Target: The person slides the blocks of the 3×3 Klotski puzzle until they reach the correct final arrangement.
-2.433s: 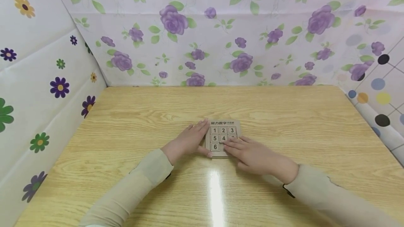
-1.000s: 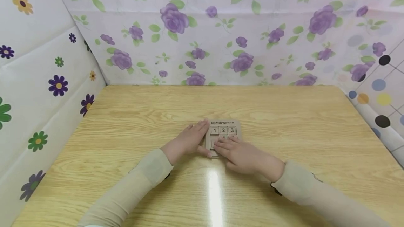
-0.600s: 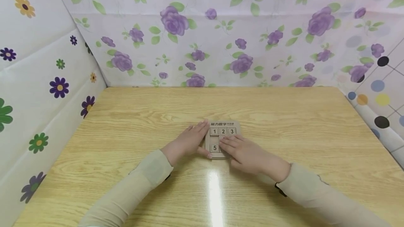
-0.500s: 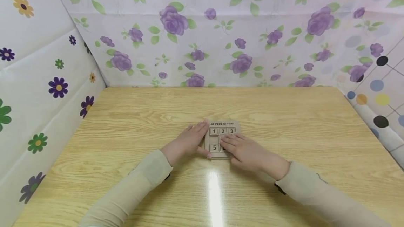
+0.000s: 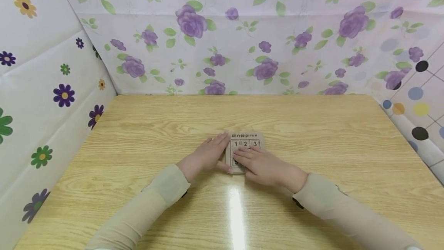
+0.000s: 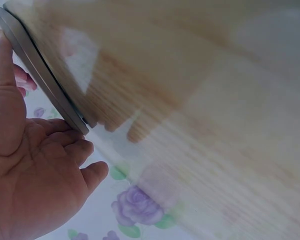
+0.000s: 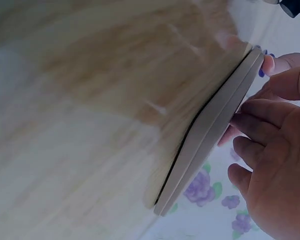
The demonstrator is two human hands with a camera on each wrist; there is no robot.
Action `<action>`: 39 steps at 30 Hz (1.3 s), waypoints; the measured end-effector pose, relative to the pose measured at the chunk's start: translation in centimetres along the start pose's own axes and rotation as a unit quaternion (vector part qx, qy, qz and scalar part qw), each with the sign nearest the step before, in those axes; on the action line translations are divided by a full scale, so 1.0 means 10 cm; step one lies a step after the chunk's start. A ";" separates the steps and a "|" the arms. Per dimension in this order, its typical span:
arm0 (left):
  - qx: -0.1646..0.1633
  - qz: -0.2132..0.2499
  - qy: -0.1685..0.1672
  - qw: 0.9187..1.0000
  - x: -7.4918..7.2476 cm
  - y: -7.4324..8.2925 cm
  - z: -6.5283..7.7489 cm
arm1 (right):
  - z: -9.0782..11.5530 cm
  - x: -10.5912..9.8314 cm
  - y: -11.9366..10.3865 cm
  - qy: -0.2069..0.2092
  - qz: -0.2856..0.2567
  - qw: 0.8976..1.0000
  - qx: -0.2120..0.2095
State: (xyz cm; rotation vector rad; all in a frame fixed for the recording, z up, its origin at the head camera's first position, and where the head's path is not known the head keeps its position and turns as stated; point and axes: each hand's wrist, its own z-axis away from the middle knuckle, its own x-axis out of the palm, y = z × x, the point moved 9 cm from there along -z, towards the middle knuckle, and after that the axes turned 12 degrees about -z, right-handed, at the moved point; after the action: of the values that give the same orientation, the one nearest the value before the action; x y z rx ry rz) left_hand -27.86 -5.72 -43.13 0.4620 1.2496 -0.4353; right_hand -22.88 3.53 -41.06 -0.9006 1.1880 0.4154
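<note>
A small beige number slide puzzle (image 5: 244, 135) with square numbered tiles lies flat on the table. Tiles 1, 2 and 3 show along its top row, and a partly covered 5 (image 5: 236, 162) sits at the bottom left. My left hand (image 5: 206, 155) holds the puzzle's left side, thumb at the near corner and fingers at the far one. Across the middle row lie the outstretched fingers of my right hand (image 5: 265, 167), hiding the tiles beneath. Both wrist views show the puzzle's side edge (image 6: 45, 75) low over the glossy tabletop, and in the right one fingertips (image 7: 240, 119) touch its face.
The wood-grain table (image 5: 166, 115) reflects a bright light streak in front of the puzzle. Behind it hangs a purple-flowered sheet (image 5: 145, 38); patterned sheets also line the left (image 5: 41, 99) and right sides.
Tile 5 has gone from the middle left to the bottom left, and tile 6 from there to the right. My right hand has just shifted left over the middle row; the left hand stays put.
</note>
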 end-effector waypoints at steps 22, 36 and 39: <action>-0.001 -0.005 0.002 1.000 -0.01 -0.01 -0.01 | 0.29 -0.11 0.18 0.023 0.005 0.999 0.027; 0.002 -0.002 0.004 1.000 0.01 0.01 0.00 | 0.32 -0.06 0.16 0.026 0.003 1.000 0.012; 0.001 -0.004 0.003 1.000 0.01 0.00 0.00 | 0.39 -0.06 0.16 0.025 0.007 1.000 0.012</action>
State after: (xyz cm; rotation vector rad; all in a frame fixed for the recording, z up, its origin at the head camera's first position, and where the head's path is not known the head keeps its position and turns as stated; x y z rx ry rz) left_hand -27.82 -5.72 -43.18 0.4604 1.2566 -0.4437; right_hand -21.80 7.69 -40.79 -0.8871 1.2427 0.3910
